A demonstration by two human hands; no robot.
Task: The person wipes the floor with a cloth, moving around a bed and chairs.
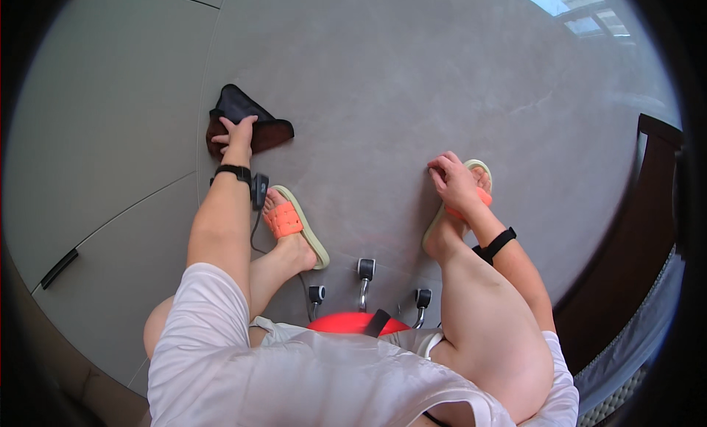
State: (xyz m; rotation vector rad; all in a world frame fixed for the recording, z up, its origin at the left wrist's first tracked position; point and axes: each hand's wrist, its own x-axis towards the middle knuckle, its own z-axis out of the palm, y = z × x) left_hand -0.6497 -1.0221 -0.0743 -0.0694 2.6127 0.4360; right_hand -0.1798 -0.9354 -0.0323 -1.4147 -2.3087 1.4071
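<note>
My left hand [237, 134] presses flat on a dark brown and black cloth [254, 121] lying crumpled on the grey floor [383, 81], the arm stretched forward. My right hand [451, 180] rests over my right foot, fingers curled at the toes and the orange strap of the sandal [479, 195]. Both wrists carry black bands. My left foot wears a matching orange-strapped sandal [289, 222] between the two hands.
I sit on a red stool [346, 323] with metal legs and black castors [366, 268]. A dark wooden furniture edge [633, 221] runs along the right. A grey cabinet front with a black handle [59, 268] lies at the left.
</note>
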